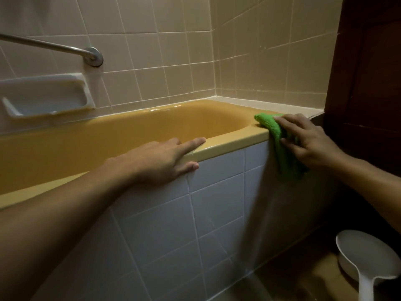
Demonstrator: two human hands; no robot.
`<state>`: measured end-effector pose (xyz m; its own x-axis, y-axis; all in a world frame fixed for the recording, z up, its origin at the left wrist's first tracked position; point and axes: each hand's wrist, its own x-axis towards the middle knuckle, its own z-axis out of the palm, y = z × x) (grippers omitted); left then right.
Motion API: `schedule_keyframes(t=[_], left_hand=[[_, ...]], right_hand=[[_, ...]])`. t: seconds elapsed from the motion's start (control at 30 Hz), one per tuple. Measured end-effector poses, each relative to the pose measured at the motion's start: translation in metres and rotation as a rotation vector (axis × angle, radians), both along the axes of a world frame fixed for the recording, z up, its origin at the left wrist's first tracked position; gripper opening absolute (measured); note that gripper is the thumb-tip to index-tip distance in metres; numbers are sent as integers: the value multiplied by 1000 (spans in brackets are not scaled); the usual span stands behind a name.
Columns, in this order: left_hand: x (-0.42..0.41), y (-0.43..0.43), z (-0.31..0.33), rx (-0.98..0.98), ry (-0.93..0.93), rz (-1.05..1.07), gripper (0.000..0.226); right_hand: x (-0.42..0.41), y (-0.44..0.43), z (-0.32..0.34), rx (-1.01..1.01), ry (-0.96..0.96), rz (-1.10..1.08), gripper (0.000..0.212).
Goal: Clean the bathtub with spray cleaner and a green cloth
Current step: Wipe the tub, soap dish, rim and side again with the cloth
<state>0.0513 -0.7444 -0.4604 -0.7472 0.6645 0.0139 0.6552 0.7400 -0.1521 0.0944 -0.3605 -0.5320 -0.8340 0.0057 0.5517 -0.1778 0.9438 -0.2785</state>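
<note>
The right hand (308, 144), fingers spread, is pressing the green cloth (270, 122) onto the bathtub (227, 142) rim; the left hand (160, 161) is resting open there.

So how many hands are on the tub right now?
2. The left hand rests on the front rim of the tub, fingers along the top. The right hand presses a green cloth against the rim's right corner. No others in view.

Worn on the head, looking forward and down along both forearms (65, 213), close over the bathtub rim (227, 144). Facing the tiled wall corner (215, 61) beyond the right grip (308, 144); left grip (165, 157) near mid-frame.
</note>
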Motion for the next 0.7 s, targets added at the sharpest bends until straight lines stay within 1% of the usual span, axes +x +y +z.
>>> schedule_keyframes(t=[0.13,0.27,0.33,0.47,0.7], left_hand=[[3,-1,-1,2,51,8,71],[8,-5,-8,-16,165,27,77],[10,-5,-10,-14,190,38,77],[11,-8,-8,-15,188,30,72],[15,-31,-9,-26,216,35,73]], right_hand=[[-14,-36,-6,173,156,13,58],[-20,-63,-20,74,302,93,56],[-19,-76,-23,71,360,124,54],[-21,-107,-26,75,384,152,53],[-18,-149,-25,124,438,194,53]])
